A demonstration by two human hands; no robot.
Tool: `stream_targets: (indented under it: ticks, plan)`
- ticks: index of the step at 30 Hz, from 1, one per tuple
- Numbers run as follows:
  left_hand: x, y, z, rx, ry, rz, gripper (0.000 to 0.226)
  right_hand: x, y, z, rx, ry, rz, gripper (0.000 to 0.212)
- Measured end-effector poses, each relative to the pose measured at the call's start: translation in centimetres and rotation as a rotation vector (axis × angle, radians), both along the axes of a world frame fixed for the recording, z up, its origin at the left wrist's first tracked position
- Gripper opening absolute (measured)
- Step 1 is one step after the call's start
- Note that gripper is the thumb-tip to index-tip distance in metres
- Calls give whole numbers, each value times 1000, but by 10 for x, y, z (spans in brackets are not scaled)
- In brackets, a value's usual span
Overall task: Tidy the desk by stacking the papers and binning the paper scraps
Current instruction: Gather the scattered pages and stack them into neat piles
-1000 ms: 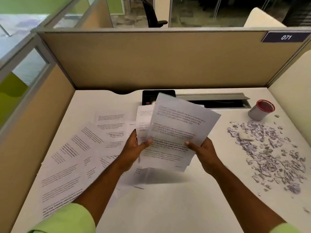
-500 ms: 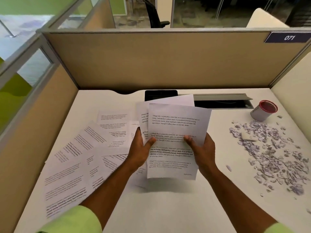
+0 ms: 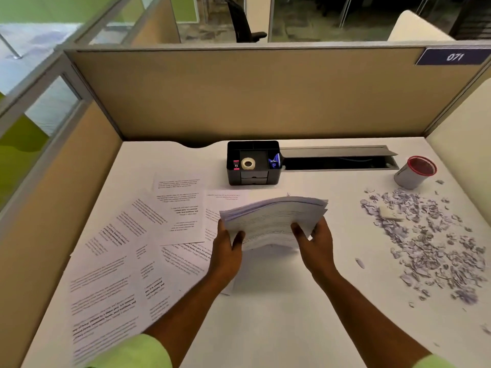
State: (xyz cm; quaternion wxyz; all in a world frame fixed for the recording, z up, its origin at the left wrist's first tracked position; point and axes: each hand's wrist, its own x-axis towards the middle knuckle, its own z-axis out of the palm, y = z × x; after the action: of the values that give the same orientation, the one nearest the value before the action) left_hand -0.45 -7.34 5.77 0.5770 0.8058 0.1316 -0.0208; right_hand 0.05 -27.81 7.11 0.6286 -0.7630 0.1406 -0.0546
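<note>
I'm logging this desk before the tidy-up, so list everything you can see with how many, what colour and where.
held stack: one, white printed sheets, above desk centre, in both hands
loose sheets: several, white with black print, overlapping across the desk's left half
scraps: many, pale purple-grey, scattered on the right
white block: one, lying among the scraps
cup: one, grey with red rim, far right, behind the scraps
organiser: one, black, back centre
tape roll: one, whitish, inside the organiser
cable tray: one, grey, lid open, back right
desk: one, white
partition: beige, around the desk
number plate: one, dark blue, reads 071, top right
left hand: grips the stack's left edge
right hand: grips its right edge
sleeves: two, light green, bottom corners
</note>
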Motion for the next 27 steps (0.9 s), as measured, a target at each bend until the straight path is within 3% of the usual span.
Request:
stream_targets:
  ticks: [8,14,23,27]
  plan:
    - [-1,-12,16,39,-37,-13,47,2,3,0,20,-7,-9,27]
    - [6,-8,25,-91,-110,7,42,2,-7,5,152,-32,27,66]
    - [13,-22,31,-125,-142,75,14,13,1,4,320,-20,-47,34]
    - [14,-23,25,-143,-73,38,25,14,2,0,264,65,-35,16]
